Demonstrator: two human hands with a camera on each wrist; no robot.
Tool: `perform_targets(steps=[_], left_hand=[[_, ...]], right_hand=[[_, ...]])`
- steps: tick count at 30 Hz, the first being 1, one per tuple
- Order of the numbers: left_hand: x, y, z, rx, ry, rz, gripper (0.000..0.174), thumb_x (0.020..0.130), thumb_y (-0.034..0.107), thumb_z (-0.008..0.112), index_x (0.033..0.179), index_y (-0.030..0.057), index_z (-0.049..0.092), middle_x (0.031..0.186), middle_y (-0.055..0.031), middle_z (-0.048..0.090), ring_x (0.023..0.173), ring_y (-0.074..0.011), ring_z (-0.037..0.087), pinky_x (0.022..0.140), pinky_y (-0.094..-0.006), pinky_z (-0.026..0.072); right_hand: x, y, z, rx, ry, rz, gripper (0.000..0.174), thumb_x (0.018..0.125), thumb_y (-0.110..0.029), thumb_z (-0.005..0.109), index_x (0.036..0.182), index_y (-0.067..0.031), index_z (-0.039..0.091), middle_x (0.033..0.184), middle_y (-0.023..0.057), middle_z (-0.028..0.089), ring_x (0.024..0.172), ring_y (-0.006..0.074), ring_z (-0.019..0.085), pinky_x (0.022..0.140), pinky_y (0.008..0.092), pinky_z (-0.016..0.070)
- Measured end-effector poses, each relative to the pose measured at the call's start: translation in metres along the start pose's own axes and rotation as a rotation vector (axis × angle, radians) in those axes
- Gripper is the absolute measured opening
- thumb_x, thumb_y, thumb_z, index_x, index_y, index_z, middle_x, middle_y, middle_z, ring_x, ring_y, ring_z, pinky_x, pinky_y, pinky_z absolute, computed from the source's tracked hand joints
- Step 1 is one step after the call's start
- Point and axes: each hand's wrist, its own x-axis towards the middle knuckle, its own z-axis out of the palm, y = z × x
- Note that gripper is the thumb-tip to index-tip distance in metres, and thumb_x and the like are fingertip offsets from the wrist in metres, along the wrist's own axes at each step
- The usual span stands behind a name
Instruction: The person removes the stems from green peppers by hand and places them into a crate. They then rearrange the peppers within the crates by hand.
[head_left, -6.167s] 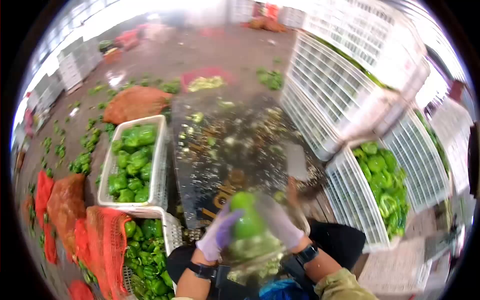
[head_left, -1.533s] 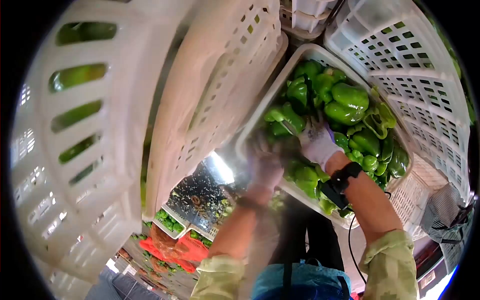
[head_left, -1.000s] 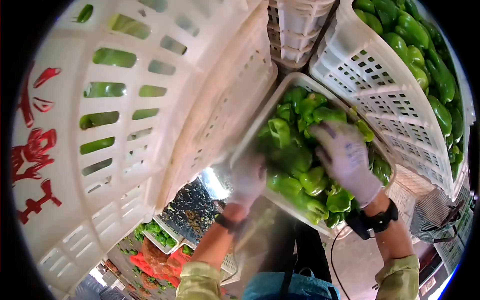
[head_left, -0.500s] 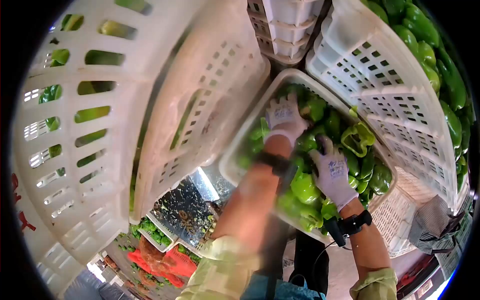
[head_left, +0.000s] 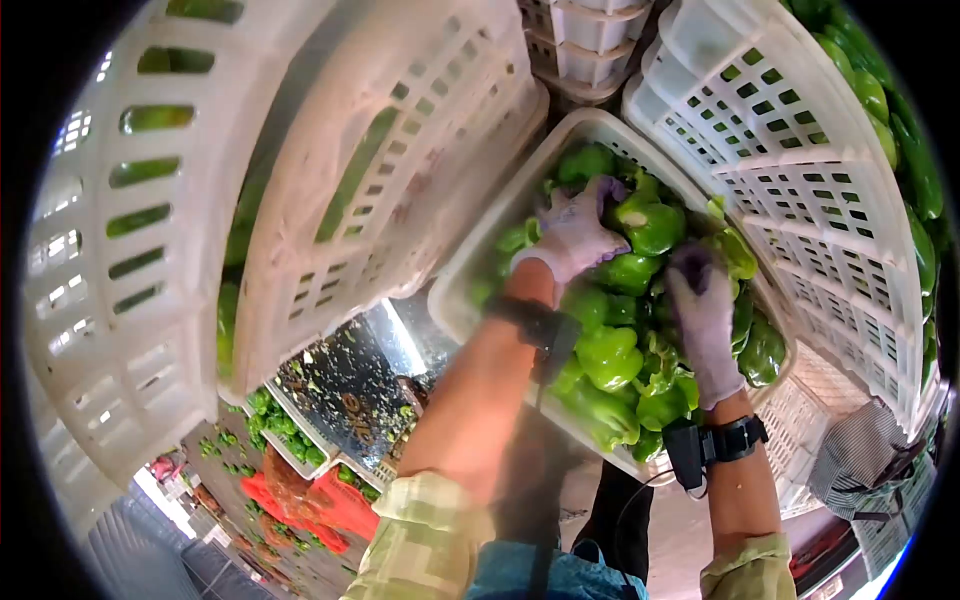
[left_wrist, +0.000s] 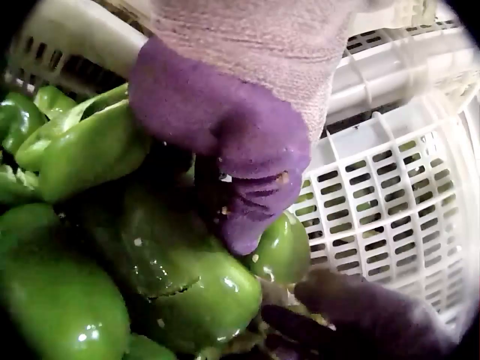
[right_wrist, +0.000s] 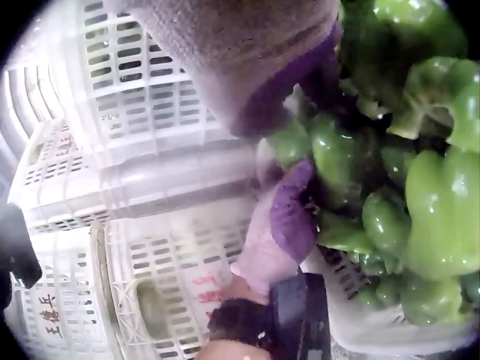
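Both hands wear pale gloves with purple-coated palms and work inside a white plastic crate (head_left: 455, 285) heaped with green bell peppers (head_left: 608, 358). My left hand (head_left: 575, 235) lies among the peppers toward the crate's far left side. In the left wrist view its purple-coated fingers (left_wrist: 262, 176) bend down onto glossy peppers (left_wrist: 202, 300), their undersides hidden. My right hand (head_left: 703, 315) reaches down near the right side, close to a pale green cut pepper (head_left: 735, 255). Its fingers sink among the peppers in the right wrist view; I cannot tell what they hold.
Tall stacked white crates with peppers stand left (head_left: 190, 190) and right (head_left: 800, 190), close against the work crate. A dark board (head_left: 350, 390) strewn with scraps lies lower left, near red mesh sacks (head_left: 315, 505). A checked bag (head_left: 860, 465) is at right.
From the table with a pepper between the hands, the view has turned to this crate. Over the last second the left hand moved from its near left edge to the far left among the peppers.
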Motion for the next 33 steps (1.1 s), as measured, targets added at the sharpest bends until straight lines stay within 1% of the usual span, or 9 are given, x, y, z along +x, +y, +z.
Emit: perform_targets(steps=[2,4,6,11,15,20,27,30,33], left_hand=[[-0.008,-0.004,0.013,0.166,0.204,0.160,0.055,0.068,0.007,0.072,0.119,0.0059,0.050,0.111,-0.0158,0.059,0.095,-0.0230,0.060,0.079,-0.0355,0.0486],[-0.017,0.004,0.020,0.000,0.212,0.148,0.054,0.069,0.001,0.069,0.119,0.0043,0.049,0.111,-0.0137,0.059,0.087,-0.0182,0.063,0.070,-0.0303,0.0505],[-0.028,0.026,0.008,-0.620,-0.052,-0.083,0.057,0.070,-0.003,0.068,0.122,0.0036,0.047,0.113,-0.0121,0.058,0.089,-0.0163,0.062,0.070,-0.0269,0.0493],[-0.095,0.055,-0.034,-1.386,0.021,0.111,0.081,0.077,-0.003,0.070,0.147,0.0026,0.031,0.124,-0.0113,0.054,0.116,-0.0168,0.050,0.103,-0.0309,0.0392],[-0.144,0.075,-0.041,-1.037,-0.199,-0.110,0.064,0.079,0.007,0.076,0.132,-0.0027,0.044,0.113,-0.0087,0.059,0.102,-0.0142,0.058,0.091,-0.0284,0.0473],[-0.193,0.065,0.002,-1.353,0.312,-0.180,0.050,0.079,0.008,0.076,0.121,0.0011,0.050,0.102,-0.0061,0.061,0.094,-0.0116,0.058,0.082,-0.0256,0.0486],[-0.259,0.066,0.068,-1.170,0.959,-0.407,0.044,0.084,0.016,0.075,0.118,0.0013,0.052,0.103,-0.0074,0.062,0.093,-0.0133,0.057,0.081,-0.0261,0.0480],[-0.286,0.053,0.070,-1.031,0.884,-0.578,0.043,0.087,0.017,0.071,0.121,0.0020,0.050,0.105,-0.0078,0.062,0.094,-0.0144,0.058,0.083,-0.0258,0.0480],[-0.303,0.032,0.082,-1.831,0.698,-0.351,0.037,0.091,0.022,0.067,0.118,0.0025,0.052,0.099,-0.0069,0.062,0.089,-0.0167,0.061,0.072,-0.0287,0.0520]], right_hand=[[0.012,-0.012,0.002,-0.005,0.251,-0.136,0.048,0.079,-0.014,0.074,0.119,0.0026,0.052,0.103,0.0135,0.062,0.098,0.0195,0.058,0.088,0.0293,0.0470],[0.034,-0.009,0.006,0.109,0.011,-0.096,0.059,0.076,-0.014,0.077,0.126,0.0020,0.049,0.109,0.0130,0.060,0.101,0.0199,0.057,0.090,0.0292,0.0463],[0.037,-0.021,0.005,0.208,-0.150,-0.096,0.067,0.074,-0.014,0.079,0.131,0.0016,0.046,0.115,0.0125,0.058,0.105,0.0201,0.056,0.092,0.0295,0.0456],[-0.002,-0.084,-0.032,0.183,-0.504,-0.129,0.078,0.069,-0.006,0.078,0.137,-0.0008,0.041,0.124,0.0092,0.055,0.110,0.0177,0.054,0.094,0.0280,0.0449],[-0.043,-0.110,-0.024,0.118,-0.688,-0.053,0.074,0.069,-0.001,0.075,0.135,0.0005,0.040,0.114,0.0077,0.055,0.087,0.0094,0.058,0.067,0.0199,0.0484],[-0.089,-0.088,0.010,0.599,-0.538,0.167,0.063,0.072,0.001,0.072,0.128,0.0040,0.044,0.108,0.0082,0.057,0.085,0.0092,0.058,0.067,0.0202,0.0489],[-0.146,-0.046,0.049,-0.065,-0.436,-0.185,0.049,0.072,0.002,0.062,0.120,0.0049,0.048,0.108,0.0183,0.061,0.100,0.0253,0.061,0.089,0.0326,0.0472],[-0.161,-0.035,0.059,-0.097,-0.507,-0.194,0.051,0.073,0.003,0.061,0.122,0.0039,0.049,0.107,0.0161,0.061,0.098,0.0232,0.061,0.087,0.0313,0.0479],[-0.165,-0.037,0.064,0.237,-0.663,0.150,0.054,0.074,0.005,0.060,0.126,0.0018,0.048,0.107,0.0103,0.060,0.095,0.0183,0.060,0.084,0.0286,0.0482]])
